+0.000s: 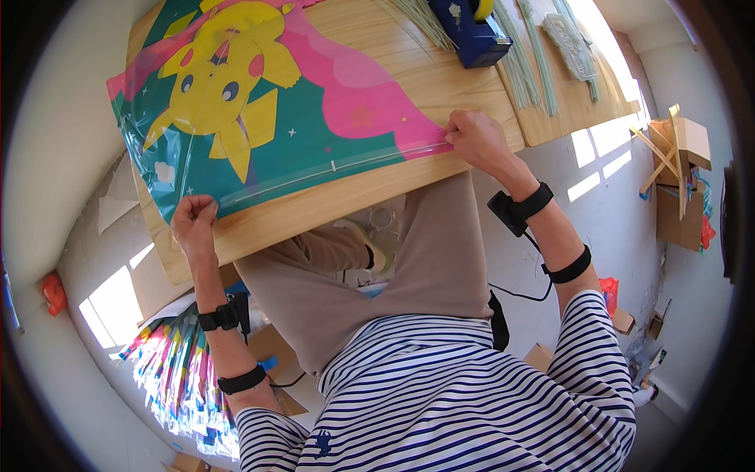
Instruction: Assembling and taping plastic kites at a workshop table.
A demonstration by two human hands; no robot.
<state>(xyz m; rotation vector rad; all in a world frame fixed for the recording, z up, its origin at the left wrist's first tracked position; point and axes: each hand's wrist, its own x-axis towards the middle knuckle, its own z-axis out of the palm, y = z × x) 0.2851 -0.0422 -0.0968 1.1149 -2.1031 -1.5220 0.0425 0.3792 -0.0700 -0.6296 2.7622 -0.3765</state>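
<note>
A printed plastic sheet (pixel 287 157) lies on the wooden table (pixel 314 206), with a yellow cartoon animal, upside down to me, on teal and pink. My left hand (pixel 195 224) pinches its near left corner at the table edge. At the pink near right corner, my right hand (pixel 478 141) has its fingers closed on the same sheet. A thin pale strip or rod runs along the near edge between both hands; a small white mark (pixel 333 165) sits about midway. The film is glossy and slightly wrinkled on the left.
A blue tape dispenser (pixel 476 35) with yellow tape stands at the far right. Bundles of thin pale rods (pixel 519 67) and a clear plastic packet (pixel 568 47) lie beside it. Colourful folded sheets (pixel 177 370) hang low left. Cardboard boxes (pixel 680 212) stand on the right.
</note>
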